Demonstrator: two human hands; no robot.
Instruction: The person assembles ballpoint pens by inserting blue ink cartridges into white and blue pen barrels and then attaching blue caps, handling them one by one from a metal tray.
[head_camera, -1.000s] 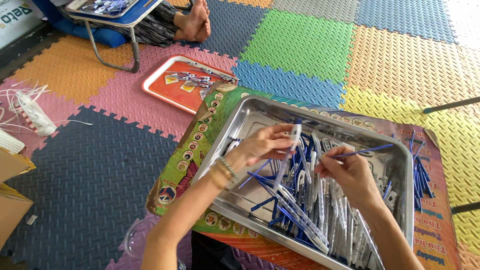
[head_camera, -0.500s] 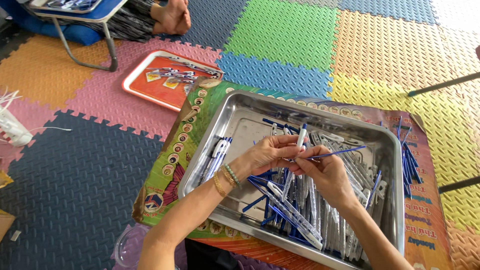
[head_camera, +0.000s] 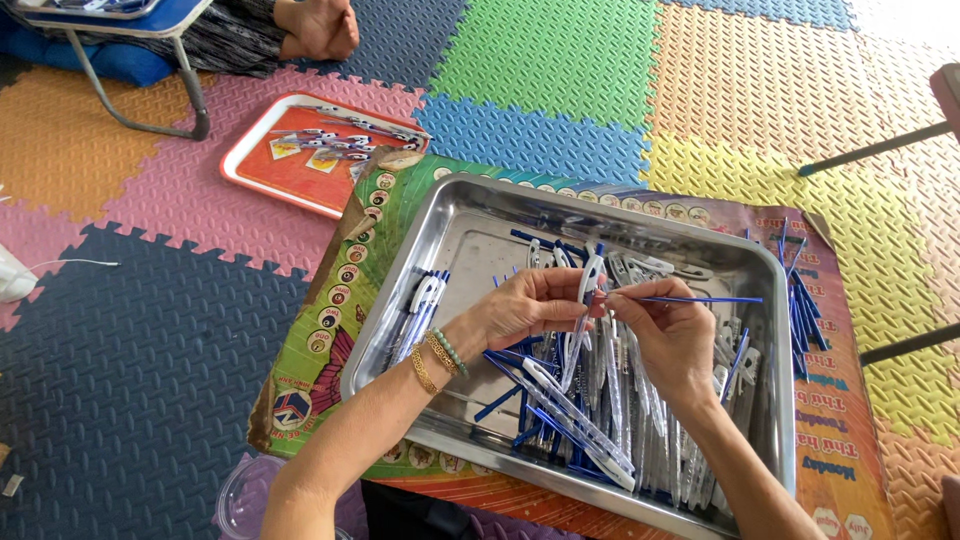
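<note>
Over a steel tray (head_camera: 470, 215) on colourful foam mats (head_camera: 540, 50), both hands work.

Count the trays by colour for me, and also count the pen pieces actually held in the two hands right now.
silver metal tray: 1
red tray: 1
white pen barrel, held in the left hand: 1
thin blue refill, pinched in the right hand: 1
Total: 4

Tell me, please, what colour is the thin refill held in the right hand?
Blue, clearest in the head view: the thin refill in the right hand.
</note>
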